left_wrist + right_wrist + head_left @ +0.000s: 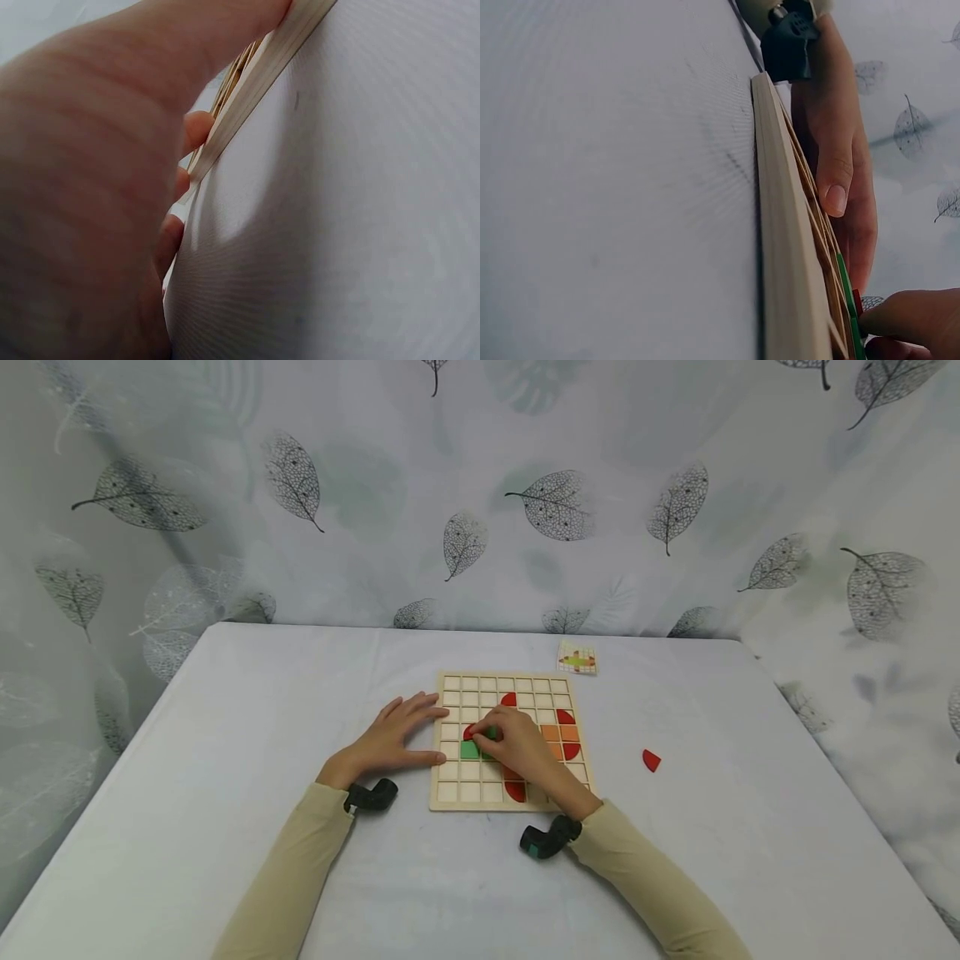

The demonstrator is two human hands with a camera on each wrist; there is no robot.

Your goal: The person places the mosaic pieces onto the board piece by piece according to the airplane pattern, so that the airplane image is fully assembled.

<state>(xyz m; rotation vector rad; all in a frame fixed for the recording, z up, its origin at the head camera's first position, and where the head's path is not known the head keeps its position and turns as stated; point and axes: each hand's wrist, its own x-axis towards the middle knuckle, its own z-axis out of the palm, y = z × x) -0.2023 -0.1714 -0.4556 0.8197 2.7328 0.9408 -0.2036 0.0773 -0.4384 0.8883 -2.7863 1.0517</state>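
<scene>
A wooden grid board [472, 807] lies on the table under both hands. My left hand [397, 735] rests along its left edge, fingers spread and thumb on the frame. Over the left part of the grid, my right hand [521, 747] pinches a red quarter-circle piece [468, 732]; its thumb [907, 319] is beside the red piece in the right wrist view. Just below that piece sits a green square [469, 749], with more green partly covered by the right hand. Orange squares [570, 732] and several red quarter-circles [509, 699] fill other cells.
A loose red quarter-circle [651, 760] lies on the white table to the right of the board. Behind the board is a small pattern card [577, 658]. Leaf-print cloth [555, 506] hangs around the table's back and sides.
</scene>
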